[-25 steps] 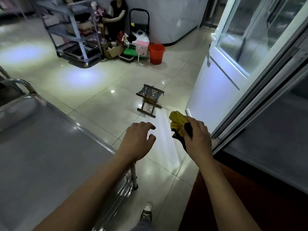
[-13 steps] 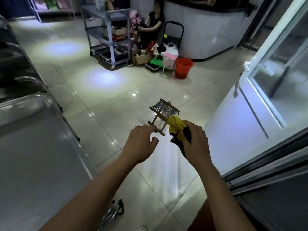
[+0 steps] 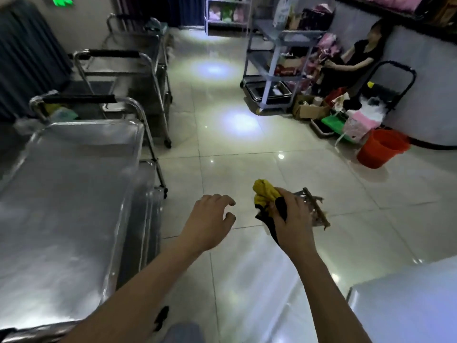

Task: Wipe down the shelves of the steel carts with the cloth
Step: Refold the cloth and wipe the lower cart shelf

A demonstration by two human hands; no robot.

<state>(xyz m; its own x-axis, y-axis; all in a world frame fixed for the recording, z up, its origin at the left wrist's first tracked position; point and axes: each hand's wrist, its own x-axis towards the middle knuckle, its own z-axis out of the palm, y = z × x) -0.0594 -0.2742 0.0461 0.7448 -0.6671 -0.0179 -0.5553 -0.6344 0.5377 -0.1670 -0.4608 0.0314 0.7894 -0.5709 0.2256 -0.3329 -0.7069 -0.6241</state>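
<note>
Head view: we see both hands mid-frame above the floor.
Right hand (image 3: 294, 219): fingers clamped on our yellow-black cloth (image 3: 265, 195).
Left hand (image 3: 210, 220): fingers apart, loosely curled, empty.
Steel cart (image 3: 74, 194): left of frame.

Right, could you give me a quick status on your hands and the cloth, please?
Right hand grips yellow-and-black cloth. Left hand open, holding nothing. Nearest steel cart to the left, cloth not on it. Small stool on floor behind right hand.

Left of the grips, the steel cart's top shelf (image 3: 69, 194) lies bare and shiny. On the glossy tiled floor (image 3: 235, 149), a small stool (image 3: 315, 209) stands just beyond the right grip, an orange bucket (image 3: 380, 148) farther right.
</note>
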